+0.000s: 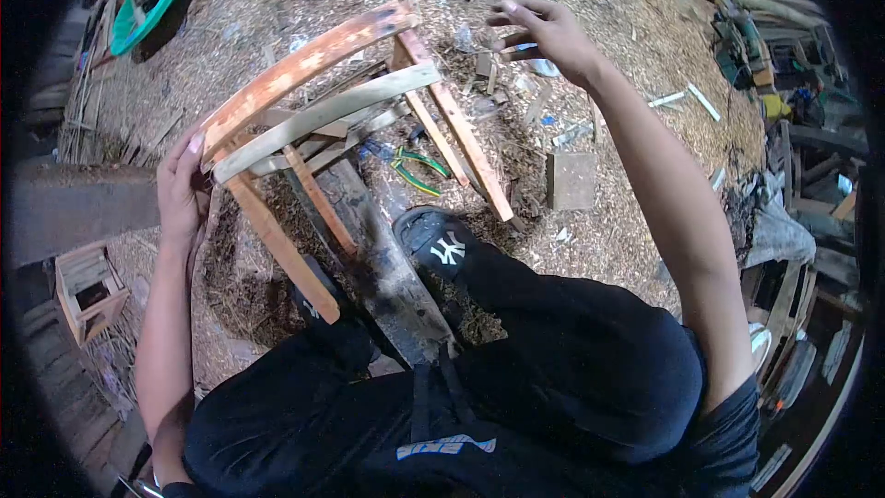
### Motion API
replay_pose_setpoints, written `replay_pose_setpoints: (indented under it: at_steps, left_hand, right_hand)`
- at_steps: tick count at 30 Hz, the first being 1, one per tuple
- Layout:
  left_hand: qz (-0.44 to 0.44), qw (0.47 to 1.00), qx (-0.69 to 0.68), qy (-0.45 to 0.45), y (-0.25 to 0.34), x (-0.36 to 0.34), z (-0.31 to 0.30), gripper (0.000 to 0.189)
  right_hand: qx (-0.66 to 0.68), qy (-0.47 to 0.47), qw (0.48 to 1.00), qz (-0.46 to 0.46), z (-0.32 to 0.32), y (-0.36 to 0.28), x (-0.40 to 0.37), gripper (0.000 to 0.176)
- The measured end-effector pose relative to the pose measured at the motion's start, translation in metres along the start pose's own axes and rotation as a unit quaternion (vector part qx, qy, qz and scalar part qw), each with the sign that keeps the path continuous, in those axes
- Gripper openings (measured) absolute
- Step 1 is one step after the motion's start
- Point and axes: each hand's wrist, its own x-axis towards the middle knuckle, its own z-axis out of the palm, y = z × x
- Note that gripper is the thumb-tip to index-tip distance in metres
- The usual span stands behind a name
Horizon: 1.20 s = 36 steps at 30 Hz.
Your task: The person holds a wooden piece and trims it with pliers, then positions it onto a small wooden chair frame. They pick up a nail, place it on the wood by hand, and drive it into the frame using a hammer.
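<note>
A small wooden stool frame [323, 120] with reddish legs and rails rests tilted over a worn wooden plank [383, 267] between my feet. My left hand [182, 180] grips the left corner of the frame, thumb on the end of its curved orange-brown top rail [304, 69]. A paler curved rail [332, 111] runs alongside. To the upper right, my right hand [544, 37] hovers apart from the frame, fingers spread, with nothing in them. Green-and-yellow handled pliers [419, 171] lie on the ground beside the frame's right legs.
Wood shavings [636, 175] and offcuts cover the ground. A square wooden block [572, 181] lies right of my shoe [433, 238]. At the left stand a small wooden box frame [90, 290] and a green curved object [166, 0]. Piled timber [811, 166] lines the right side.
</note>
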Motion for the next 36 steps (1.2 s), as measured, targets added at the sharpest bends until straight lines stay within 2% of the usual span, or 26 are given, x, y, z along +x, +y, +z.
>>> replay_pose_setpoints:
  at_steps: [2,3,5,6,9,10,12,13,16,17,20,26,28,29,31,32,33,34,35,36]
  left_hand:
    - [0.016,0.999,-0.042,-0.007,0.001,-0.001,0.001,0.048]
    - [0.012,0.999,-0.034,-0.003,0.002,-0.001,0.001,0.048]
    - [0.011,0.999,-0.031,0.001,-0.004,0.002,-0.008,0.049]
    - [0.010,1.000,-0.028,0.007,-0.006,0.002,-0.010,0.049]
    - [0.019,1.000,0.002,-0.001,0.006,-0.001,0.003,0.051]
    - [0.020,1.000,0.001,-0.004,0.007,-0.002,0.002,0.051]
    - [0.037,0.998,0.057,0.000,0.006,-0.001,-0.003,0.052]
    - [0.027,0.999,0.038,0.010,0.008,-0.002,0.001,0.053]
    - [0.016,0.997,0.074,0.007,0.006,-0.002,-0.011,0.057]
    - [0.003,0.996,0.090,0.027,0.008,-0.005,-0.007,0.059]
    - [-0.010,0.996,0.080,0.039,0.005,-0.008,-0.013,0.060]
    - [-0.021,0.997,0.046,0.051,0.009,-0.014,-0.002,0.067]
    - [-0.034,0.993,0.104,0.037,0.014,-0.016,-0.001,0.065]
    - [-0.045,0.993,0.098,0.048,0.017,-0.017,0.006,0.069]
    - [-0.015,0.979,0.200,0.031,0.016,-0.016,-0.002,0.072]
    - [-0.031,0.990,0.128,0.046,0.024,-0.018,0.014,0.064]
    - [-0.019,0.985,0.168,0.043,0.034,-0.017,0.022,0.063]
    - [-0.008,0.986,0.161,0.041,0.032,-0.016,0.022,0.057]
    - [-0.002,0.988,0.148,0.037,0.033,-0.016,0.025,0.052]
    - [0.007,0.991,0.131,0.025,0.035,-0.014,0.029,0.047]
  right_hand:
    - [-0.010,0.139,0.988,0.071,-0.023,0.010,-0.004,0.044]
    - [-0.009,0.142,0.987,0.071,-0.040,0.025,-0.001,0.044]
    - [0.005,0.219,0.972,0.088,-0.074,0.066,0.006,0.037]
    - [0.005,0.221,0.971,0.087,-0.081,0.077,0.004,0.037]
    - [-0.158,0.242,0.947,0.140,-0.089,0.090,-0.004,0.023]
    - [-0.177,0.250,0.943,0.131,-0.097,0.113,0.000,0.020]
    - [-0.232,0.268,0.925,0.139,-0.108,0.151,0.007,0.020]
    - [-0.283,0.285,0.900,0.167,-0.101,0.151,0.005,0.020]
    - [-0.322,0.278,0.891,0.162,-0.081,0.138,0.001,0.019]
    - [-0.335,0.266,0.892,0.143,-0.077,0.136,0.001,0.024]
    - [-0.355,0.277,0.886,0.111,-0.087,0.175,0.019,0.024]
    - [-0.396,0.275,0.866,0.131,-0.078,0.181,0.040,0.026]
    - [-0.411,0.296,0.840,0.196,-0.077,0.191,0.050,0.023]
    - [-0.421,0.324,0.835,0.148,-0.076,0.197,0.049,0.020]
    - [-0.492,0.327,0.798,0.118,-0.086,0.226,0.059,0.023]
    - [-0.525,0.331,0.782,0.058,-0.097,0.255,0.063,0.029]
    - [-0.503,0.251,0.804,0.192,-0.099,0.237,0.073,0.032]
    - [-0.508,0.295,0.809,0.008,-0.101,0.250,0.063,0.033]
    - [-0.504,0.283,0.813,0.075,-0.083,0.209,0.058,0.035]
    - [-0.549,0.246,0.792,0.105,-0.090,0.206,0.062,0.036]
